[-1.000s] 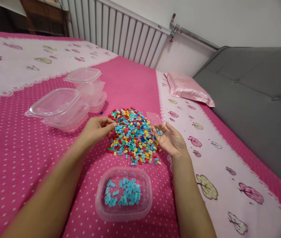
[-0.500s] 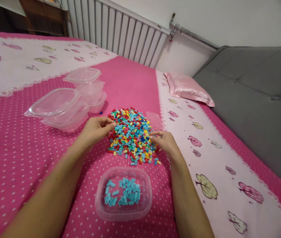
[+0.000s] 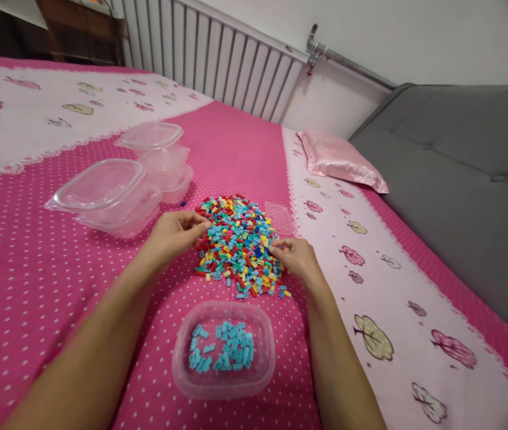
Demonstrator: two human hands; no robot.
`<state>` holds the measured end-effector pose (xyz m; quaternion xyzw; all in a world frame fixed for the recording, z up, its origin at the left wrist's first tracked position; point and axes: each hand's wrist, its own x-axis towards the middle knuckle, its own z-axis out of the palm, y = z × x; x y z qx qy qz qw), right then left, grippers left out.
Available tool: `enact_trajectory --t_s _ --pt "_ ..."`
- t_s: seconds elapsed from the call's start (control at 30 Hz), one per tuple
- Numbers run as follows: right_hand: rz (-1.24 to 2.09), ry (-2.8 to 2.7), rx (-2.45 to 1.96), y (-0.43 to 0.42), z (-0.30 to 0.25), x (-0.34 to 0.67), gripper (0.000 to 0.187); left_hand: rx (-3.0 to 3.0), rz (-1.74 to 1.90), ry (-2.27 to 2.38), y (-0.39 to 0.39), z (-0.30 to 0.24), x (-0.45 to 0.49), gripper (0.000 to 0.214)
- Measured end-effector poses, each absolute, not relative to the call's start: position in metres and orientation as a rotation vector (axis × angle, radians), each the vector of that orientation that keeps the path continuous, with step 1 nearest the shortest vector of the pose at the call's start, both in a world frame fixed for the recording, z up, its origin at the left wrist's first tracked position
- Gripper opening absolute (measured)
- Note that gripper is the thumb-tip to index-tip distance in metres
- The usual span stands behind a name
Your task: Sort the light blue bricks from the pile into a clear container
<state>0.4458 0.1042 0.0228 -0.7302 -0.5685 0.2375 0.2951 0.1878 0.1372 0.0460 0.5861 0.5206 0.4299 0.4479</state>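
Observation:
A heap of small multicoloured building bricks [image 3: 240, 245] lies on the pink bedspread. My left hand [image 3: 180, 232] is at the heap's left side, thumb and fingertips pressed together; whatever sits between them is too small to make out. At the right side my right hand [image 3: 293, 254] has its fingers closed in a pinch against the bricks, and its fingertips partly cover what they touch. Nearer to me, between my forearms, stands a clear plastic container [image 3: 223, 391] with several light blue bricks [image 3: 235, 346] inside.
Several clear containers and lids [image 3: 101, 185] are stacked to the left behind my left hand. One dark blue brick [image 3: 183, 203] lies apart near them. A clear lid [image 3: 279, 218] rests behind the heap. Farther off are a pink pillow [image 3: 341, 161] and a grey headboard [image 3: 460, 149].
My right hand has shifted very slightly left at the edge of the heap. The left hand, the bricks and the containers look the same.

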Motion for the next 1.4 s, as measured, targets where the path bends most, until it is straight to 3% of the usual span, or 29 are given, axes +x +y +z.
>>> enact_trajectory --t_s 0.3,0.53,0.67,0.8,0.97,1.13,1.23,1.4 --pt "0.934 -1.204 -1.53 0.104 0.021 0.445 0.033 1.481 1.066 1.287 0.139 0.041 0.186 0.032" --pt "1.471 -0.554 -1.026 0.104 0.042 0.44 0.018 1.489 1.056 1.295 0.14 0.038 0.185 0.035" --pt "1.555 -0.349 -0.794 0.106 0.047 0.442 0.009 1.481 1.056 1.297 0.141 0.038 0.185 0.034" --pt "1.573 -0.33 -0.655 0.105 0.046 0.445 0.017 1.479 1.058 1.293 0.141 0.038 0.185 0.034" --pt "1.552 -0.331 -0.686 0.105 0.046 0.443 0.021 1.475 1.063 1.291 0.14 0.039 0.185 0.032" --pt "1.548 -0.436 -0.792 0.105 0.046 0.439 0.01 1.475 1.061 1.281 0.14 0.04 0.185 0.03" --pt "1.55 -0.621 -0.952 0.102 0.042 0.436 0.018 1.467 1.062 1.281 0.14 0.041 0.186 0.028" --pt "1.148 -1.181 -1.362 0.101 0.028 0.428 0.026 1.462 1.058 1.286 0.141 0.041 0.185 0.028"
